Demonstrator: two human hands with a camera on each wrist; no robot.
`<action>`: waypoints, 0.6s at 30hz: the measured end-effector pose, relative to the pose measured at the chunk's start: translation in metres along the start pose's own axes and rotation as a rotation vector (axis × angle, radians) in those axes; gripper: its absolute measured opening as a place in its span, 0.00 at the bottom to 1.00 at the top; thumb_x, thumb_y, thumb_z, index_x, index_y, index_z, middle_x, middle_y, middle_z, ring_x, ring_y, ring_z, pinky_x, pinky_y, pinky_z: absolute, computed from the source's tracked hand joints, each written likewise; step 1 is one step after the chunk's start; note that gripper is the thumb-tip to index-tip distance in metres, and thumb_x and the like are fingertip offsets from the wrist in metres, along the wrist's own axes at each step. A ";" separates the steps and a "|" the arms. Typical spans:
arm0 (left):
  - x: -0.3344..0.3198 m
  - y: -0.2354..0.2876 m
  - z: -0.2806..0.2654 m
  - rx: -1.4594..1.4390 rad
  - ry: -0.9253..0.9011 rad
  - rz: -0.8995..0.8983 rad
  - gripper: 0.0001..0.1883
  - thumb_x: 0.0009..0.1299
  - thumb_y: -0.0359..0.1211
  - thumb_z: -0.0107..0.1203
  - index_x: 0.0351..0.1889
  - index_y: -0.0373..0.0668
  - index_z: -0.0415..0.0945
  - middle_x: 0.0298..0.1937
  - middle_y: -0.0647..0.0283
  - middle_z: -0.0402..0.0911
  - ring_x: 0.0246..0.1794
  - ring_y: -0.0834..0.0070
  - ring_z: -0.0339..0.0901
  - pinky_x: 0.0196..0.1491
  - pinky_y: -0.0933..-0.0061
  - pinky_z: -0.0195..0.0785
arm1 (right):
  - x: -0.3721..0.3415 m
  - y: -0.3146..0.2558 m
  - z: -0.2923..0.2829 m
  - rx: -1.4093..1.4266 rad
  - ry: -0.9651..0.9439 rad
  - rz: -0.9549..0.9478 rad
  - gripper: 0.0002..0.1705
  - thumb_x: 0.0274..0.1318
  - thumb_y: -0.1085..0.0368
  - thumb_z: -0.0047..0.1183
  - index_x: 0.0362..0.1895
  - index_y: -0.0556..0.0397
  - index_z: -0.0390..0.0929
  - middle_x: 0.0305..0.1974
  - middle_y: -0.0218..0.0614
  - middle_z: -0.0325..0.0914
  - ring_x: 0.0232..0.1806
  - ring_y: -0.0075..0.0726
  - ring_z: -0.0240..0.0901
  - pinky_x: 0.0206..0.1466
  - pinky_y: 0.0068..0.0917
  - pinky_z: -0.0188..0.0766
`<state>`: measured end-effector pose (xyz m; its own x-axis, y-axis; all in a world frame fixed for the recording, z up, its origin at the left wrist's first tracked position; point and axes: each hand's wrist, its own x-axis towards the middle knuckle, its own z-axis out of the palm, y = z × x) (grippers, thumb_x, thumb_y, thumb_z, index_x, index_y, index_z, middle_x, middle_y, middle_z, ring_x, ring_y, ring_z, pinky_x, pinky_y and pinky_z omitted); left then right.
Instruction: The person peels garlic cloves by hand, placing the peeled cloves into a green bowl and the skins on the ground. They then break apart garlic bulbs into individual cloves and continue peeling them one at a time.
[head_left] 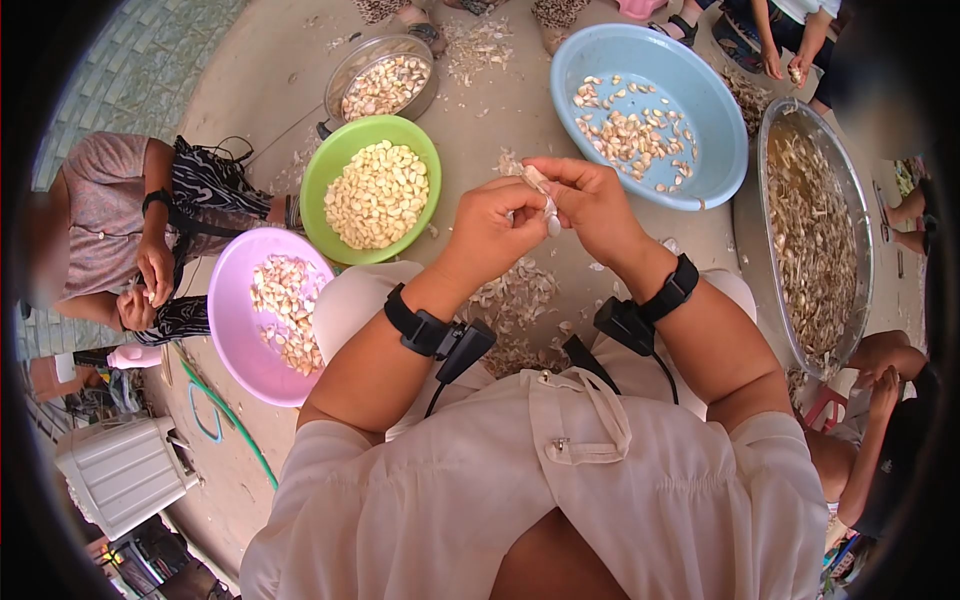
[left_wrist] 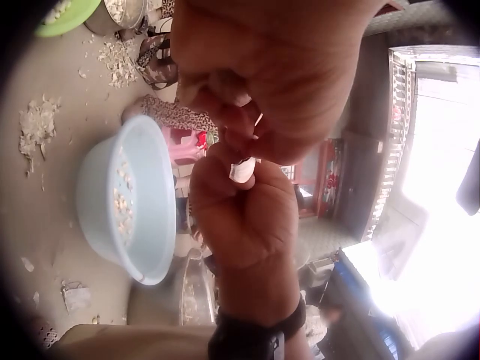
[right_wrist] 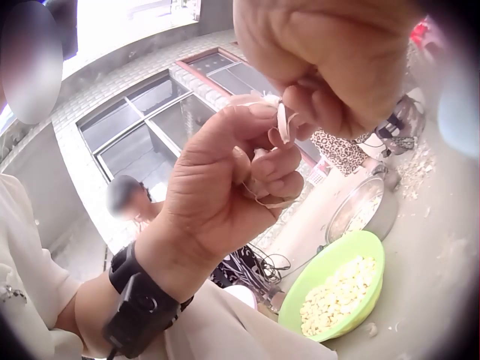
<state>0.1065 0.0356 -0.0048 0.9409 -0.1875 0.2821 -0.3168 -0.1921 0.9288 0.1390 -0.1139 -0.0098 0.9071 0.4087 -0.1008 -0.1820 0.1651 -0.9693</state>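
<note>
My two hands meet over my lap, fingertips together at a garlic clove [left_wrist: 242, 171]. My right hand [head_left: 598, 208] pinches the clove between curled thumb and fingers. Opposite it, my left hand [head_left: 492, 232] has its fingers curled and its thumb and forefinger at the same clove. A pale strip of garlic skin [right_wrist: 283, 124] sticks out between the fingertips in the right wrist view. Below them a whitish piece [head_left: 553, 225] hangs by the left fingertips in the head view. The fingers hide part of the clove.
A green basin [head_left: 432, 180] holds peeled cloves; a pink basin [head_left: 225, 330] and a blue basin [head_left: 725, 110] hold unpeeled ones. A large metal tub [head_left: 765, 250] of garlic and skins stands right. Loose skins [head_left: 515, 290] litter the floor. Other people sit around.
</note>
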 end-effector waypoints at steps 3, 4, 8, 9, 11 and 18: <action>-0.002 0.002 0.001 -0.064 0.036 -0.099 0.08 0.54 0.29 0.62 0.27 0.34 0.77 0.21 0.69 0.72 0.20 0.86 0.65 0.24 0.83 0.59 | 0.001 -0.002 0.000 0.085 0.042 -0.012 0.14 0.53 0.72 0.50 0.46 0.58 0.74 0.30 0.29 0.75 0.24 0.14 0.64 0.25 0.13 0.62; -0.002 0.002 -0.001 -0.072 0.011 -0.160 0.09 0.54 0.30 0.62 0.28 0.35 0.77 0.21 0.69 0.72 0.19 0.87 0.65 0.24 0.84 0.59 | 0.001 -0.003 -0.001 0.109 0.059 -0.026 0.14 0.52 0.72 0.51 0.45 0.58 0.75 0.30 0.30 0.75 0.25 0.14 0.65 0.26 0.13 0.62; -0.003 0.004 -0.012 -0.134 0.007 -0.335 0.11 0.55 0.32 0.64 0.31 0.36 0.78 0.22 0.72 0.73 0.20 0.88 0.64 0.24 0.86 0.58 | -0.001 -0.010 -0.009 -0.101 0.078 -0.081 0.13 0.48 0.73 0.55 0.41 0.57 0.76 0.27 0.28 0.75 0.23 0.13 0.63 0.24 0.12 0.60; -0.003 0.004 -0.012 -0.158 0.031 -0.362 0.11 0.55 0.32 0.63 0.32 0.36 0.78 0.23 0.72 0.74 0.20 0.88 0.64 0.24 0.86 0.57 | 0.000 -0.008 -0.009 -0.147 0.091 -0.135 0.12 0.48 0.73 0.55 0.41 0.57 0.76 0.25 0.26 0.74 0.21 0.12 0.61 0.23 0.12 0.58; -0.002 0.005 -0.013 -0.241 0.084 -0.394 0.11 0.57 0.31 0.62 0.36 0.36 0.78 0.23 0.72 0.74 0.21 0.89 0.63 0.24 0.89 0.56 | -0.001 -0.008 -0.009 -0.253 0.095 -0.206 0.11 0.47 0.72 0.56 0.39 0.55 0.76 0.20 0.23 0.70 0.19 0.11 0.58 0.21 0.12 0.54; 0.000 0.006 -0.007 -0.340 0.189 -0.299 0.10 0.60 0.29 0.58 0.38 0.35 0.78 0.23 0.72 0.74 0.19 0.90 0.62 0.21 0.90 0.53 | -0.004 -0.005 -0.006 -0.293 0.032 -0.235 0.08 0.45 0.72 0.58 0.33 0.53 0.76 0.15 0.18 0.61 0.16 0.09 0.51 0.19 0.12 0.48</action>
<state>0.1059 0.0415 0.0024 0.9999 0.0122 0.0004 -0.0018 0.1209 0.9927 0.1388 -0.1215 -0.0060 0.9235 0.3611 0.1299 0.1450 -0.0150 -0.9893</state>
